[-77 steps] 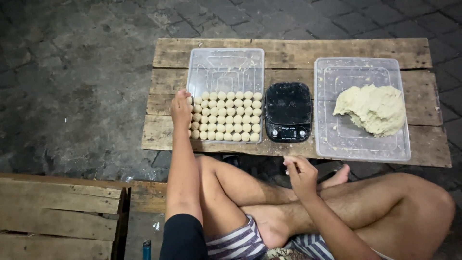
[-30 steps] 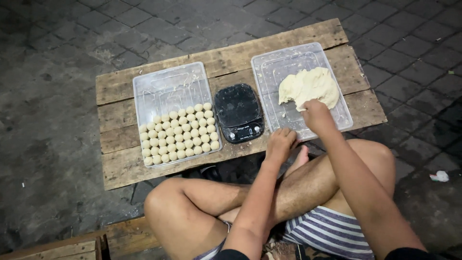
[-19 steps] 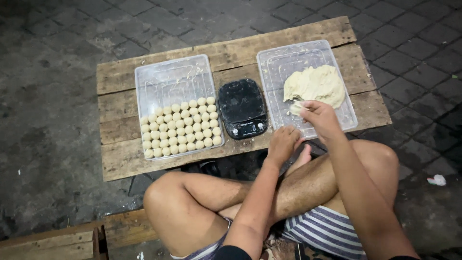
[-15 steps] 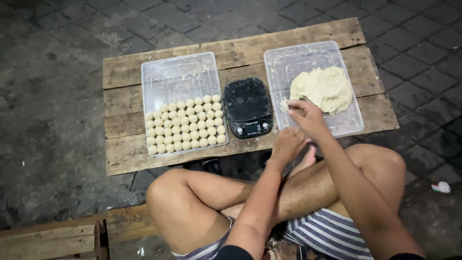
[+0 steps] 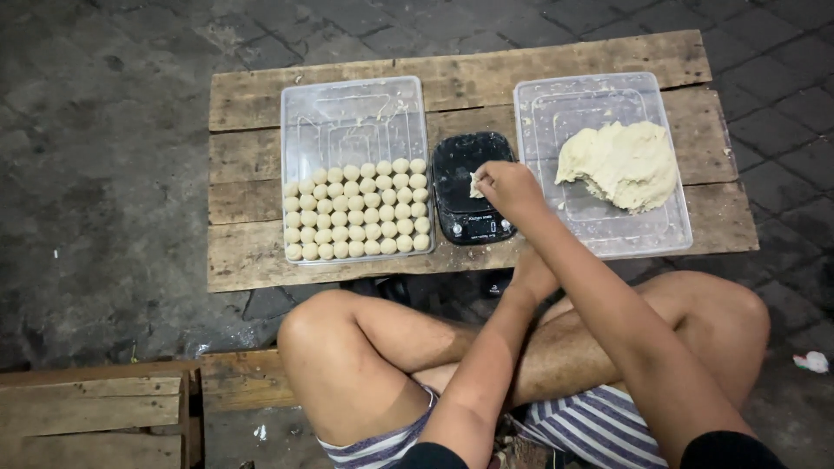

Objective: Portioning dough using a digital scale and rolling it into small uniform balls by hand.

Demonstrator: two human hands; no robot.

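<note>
My right hand pinches a small piece of pale dough just above the black kitchen scale. A big lump of the same dough lies in the clear plastic tray to the right of the scale. Left of the scale stands another clear tray with several rows of small dough balls in its near half. My left hand hangs below the near table edge, mostly hidden by my right forearm; its fingers cannot be made out.
Everything rests on a low table of rough wooden planks on dark paving stones. My crossed bare legs fill the space before it. A wooden crate lies at the lower left, a white scrap at the right.
My right hand has left the dough lump in the right tray with a pinched piece and moved left over the scale. The left hand stays low at the table edge.
</note>
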